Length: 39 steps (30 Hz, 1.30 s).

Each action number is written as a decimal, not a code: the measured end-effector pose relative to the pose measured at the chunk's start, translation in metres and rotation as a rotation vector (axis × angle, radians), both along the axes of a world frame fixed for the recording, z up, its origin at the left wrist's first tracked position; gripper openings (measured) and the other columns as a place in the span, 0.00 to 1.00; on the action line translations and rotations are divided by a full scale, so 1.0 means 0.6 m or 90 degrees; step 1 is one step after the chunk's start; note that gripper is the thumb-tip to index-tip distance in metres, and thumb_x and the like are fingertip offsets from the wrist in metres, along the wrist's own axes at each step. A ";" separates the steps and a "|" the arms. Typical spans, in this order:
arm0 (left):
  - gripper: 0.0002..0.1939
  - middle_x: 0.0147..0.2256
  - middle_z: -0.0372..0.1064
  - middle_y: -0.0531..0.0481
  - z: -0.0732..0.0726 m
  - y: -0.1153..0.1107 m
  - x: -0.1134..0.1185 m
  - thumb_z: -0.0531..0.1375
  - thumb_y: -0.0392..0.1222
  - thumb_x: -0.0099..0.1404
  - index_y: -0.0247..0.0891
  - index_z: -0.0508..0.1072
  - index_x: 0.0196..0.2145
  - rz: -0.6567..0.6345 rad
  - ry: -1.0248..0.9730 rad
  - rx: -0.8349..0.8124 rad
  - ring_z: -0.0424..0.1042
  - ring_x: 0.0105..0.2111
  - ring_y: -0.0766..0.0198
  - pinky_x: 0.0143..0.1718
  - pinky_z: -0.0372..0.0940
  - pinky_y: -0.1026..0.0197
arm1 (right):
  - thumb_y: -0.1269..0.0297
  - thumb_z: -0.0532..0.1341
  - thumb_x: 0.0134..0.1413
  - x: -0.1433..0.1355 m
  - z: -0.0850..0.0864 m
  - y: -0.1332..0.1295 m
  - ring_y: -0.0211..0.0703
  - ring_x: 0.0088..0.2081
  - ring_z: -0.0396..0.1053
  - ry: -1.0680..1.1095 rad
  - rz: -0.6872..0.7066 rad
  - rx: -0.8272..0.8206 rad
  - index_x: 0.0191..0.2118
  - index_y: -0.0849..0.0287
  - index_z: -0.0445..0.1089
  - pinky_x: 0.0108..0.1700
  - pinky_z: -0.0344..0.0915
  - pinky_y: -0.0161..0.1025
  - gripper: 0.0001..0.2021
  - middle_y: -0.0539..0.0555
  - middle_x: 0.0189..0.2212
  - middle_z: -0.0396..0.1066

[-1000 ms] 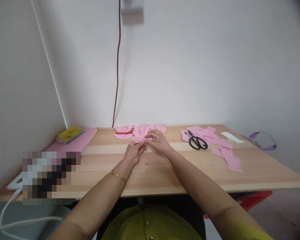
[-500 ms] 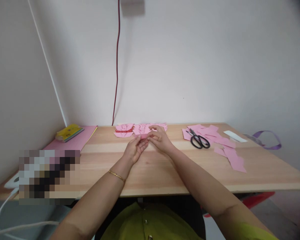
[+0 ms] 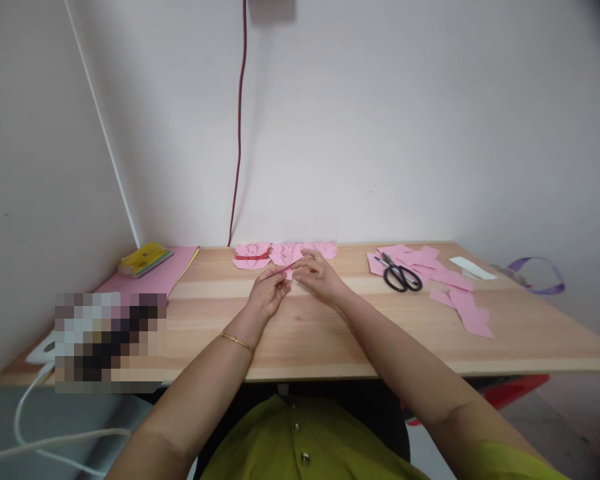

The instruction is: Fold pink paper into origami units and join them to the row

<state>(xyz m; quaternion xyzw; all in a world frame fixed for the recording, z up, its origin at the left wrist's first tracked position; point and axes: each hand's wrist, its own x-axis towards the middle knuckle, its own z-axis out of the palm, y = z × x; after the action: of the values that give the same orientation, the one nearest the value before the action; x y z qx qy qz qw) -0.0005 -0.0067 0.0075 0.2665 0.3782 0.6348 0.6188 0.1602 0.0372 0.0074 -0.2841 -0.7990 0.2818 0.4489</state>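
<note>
Between my two hands is a small piece of folded pink paper (image 3: 284,268), seen nearly edge-on above the wooden table. My left hand (image 3: 270,288), with a gold bangle at its wrist, is closed on the paper's left part. The fingers of my right hand (image 3: 317,275) pinch its right side. Just beyond lie cut pink paper pieces (image 3: 253,252) in a row near the wall, one with a red strip across it. Part of the row is hidden behind my right hand.
Black-handled scissors (image 3: 403,277) rest by pink paper scraps (image 3: 465,307) on the right, near a white strip (image 3: 473,268) and a purple band (image 3: 555,287). At the left are a yellow packet (image 3: 145,259), a pink sheet (image 3: 180,263) and a blurred-out area. White cables hang at the lower left.
The pink paper between my hands has been lifted and tilted, its right end higher. My left fingers have curled in more. The whole view has shifted slightly.
</note>
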 end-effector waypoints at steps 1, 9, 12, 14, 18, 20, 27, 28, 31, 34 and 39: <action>0.13 0.21 0.66 0.56 0.001 0.000 0.000 0.64 0.28 0.45 0.35 0.70 0.31 -0.002 -0.003 0.004 0.65 0.21 0.73 0.27 0.64 0.68 | 0.63 0.63 0.49 -0.003 -0.002 -0.002 0.46 0.48 0.64 0.016 0.032 -0.045 0.41 0.57 0.73 0.49 0.64 0.45 0.12 0.58 0.47 0.63; 0.14 0.21 0.67 0.54 -0.004 0.001 0.001 0.64 0.28 0.44 0.35 0.70 0.31 -0.027 -0.014 0.019 0.66 0.22 0.72 0.28 0.65 0.67 | 0.65 0.63 0.46 -0.016 -0.007 -0.011 0.38 0.34 0.68 0.071 0.130 -0.195 0.36 0.60 0.69 0.41 0.65 0.38 0.10 0.51 0.31 0.70; 0.14 0.21 0.67 0.55 -0.005 0.002 0.001 0.64 0.28 0.44 0.35 0.70 0.31 -0.032 -0.005 0.014 0.66 0.21 0.72 0.27 0.64 0.68 | 0.64 0.63 0.46 -0.010 -0.004 -0.010 0.38 0.34 0.68 0.065 0.126 -0.184 0.35 0.60 0.70 0.41 0.65 0.38 0.09 0.52 0.31 0.71; 0.14 0.21 0.68 0.54 -0.005 0.001 0.002 0.64 0.28 0.44 0.35 0.69 0.31 -0.036 0.000 0.016 0.67 0.22 0.71 0.28 0.65 0.67 | 0.63 0.64 0.46 -0.008 -0.001 -0.011 0.39 0.35 0.68 0.060 0.129 -0.184 0.35 0.60 0.71 0.41 0.65 0.38 0.09 0.52 0.32 0.71; 0.16 0.25 0.70 0.52 -0.006 0.000 0.002 0.65 0.28 0.43 0.35 0.69 0.31 -0.045 0.010 0.023 0.69 0.25 0.70 0.30 0.66 0.66 | 0.63 0.64 0.46 -0.009 0.002 -0.012 0.39 0.35 0.69 0.053 0.122 -0.190 0.34 0.60 0.71 0.41 0.64 0.38 0.09 0.52 0.32 0.72; 0.16 0.25 0.70 0.52 -0.008 0.000 0.002 0.65 0.28 0.43 0.35 0.69 0.31 -0.049 0.015 0.024 0.69 0.25 0.70 0.30 0.66 0.66 | 0.62 0.64 0.47 -0.009 0.001 -0.011 0.39 0.34 0.68 0.051 0.116 -0.186 0.34 0.60 0.71 0.41 0.64 0.38 0.08 0.52 0.32 0.72; 0.15 0.22 0.69 0.53 -0.007 0.000 0.001 0.64 0.27 0.43 0.35 0.69 0.31 -0.050 0.020 0.012 0.68 0.24 0.70 0.30 0.66 0.65 | 0.62 0.63 0.47 -0.006 0.001 -0.010 0.40 0.36 0.69 0.041 0.144 -0.181 0.36 0.60 0.71 0.42 0.65 0.38 0.10 0.52 0.33 0.72; 0.15 0.22 0.68 0.53 -0.006 0.001 0.001 0.64 0.27 0.44 0.35 0.69 0.31 -0.050 0.020 0.008 0.68 0.23 0.70 0.30 0.66 0.65 | 0.63 0.63 0.48 -0.005 0.002 -0.011 0.39 0.36 0.69 0.042 0.149 -0.179 0.37 0.60 0.71 0.42 0.65 0.38 0.10 0.52 0.33 0.72; 0.15 0.21 0.68 0.53 -0.007 0.003 0.000 0.63 0.26 0.44 0.34 0.69 0.31 -0.054 0.020 -0.001 0.67 0.22 0.71 0.29 0.66 0.65 | 0.63 0.62 0.49 -0.005 0.005 -0.014 0.38 0.34 0.68 0.036 0.129 -0.166 0.36 0.61 0.71 0.41 0.64 0.37 0.09 0.52 0.32 0.72; 0.14 0.21 0.68 0.52 -0.012 0.006 -0.001 0.63 0.26 0.44 0.33 0.69 0.31 -0.066 0.021 -0.004 0.67 0.21 0.71 0.28 0.65 0.65 | 0.62 0.63 0.48 -0.005 0.006 -0.015 0.38 0.32 0.67 0.033 0.106 -0.174 0.34 0.61 0.71 0.38 0.64 0.36 0.09 0.51 0.30 0.72; 0.13 0.22 0.68 0.52 -0.017 0.008 -0.002 0.63 0.27 0.44 0.32 0.69 0.30 -0.077 0.031 0.000 0.66 0.21 0.71 0.27 0.65 0.65 | 0.62 0.63 0.48 -0.003 0.004 -0.012 0.39 0.34 0.68 0.036 0.106 -0.176 0.34 0.60 0.72 0.39 0.64 0.37 0.08 0.52 0.31 0.73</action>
<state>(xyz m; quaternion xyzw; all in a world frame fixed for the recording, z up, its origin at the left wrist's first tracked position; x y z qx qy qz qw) -0.0015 -0.0017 -0.0028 0.3039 0.3763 0.5897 0.6467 0.1581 0.0298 0.0100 -0.2679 -0.7605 0.4332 0.4027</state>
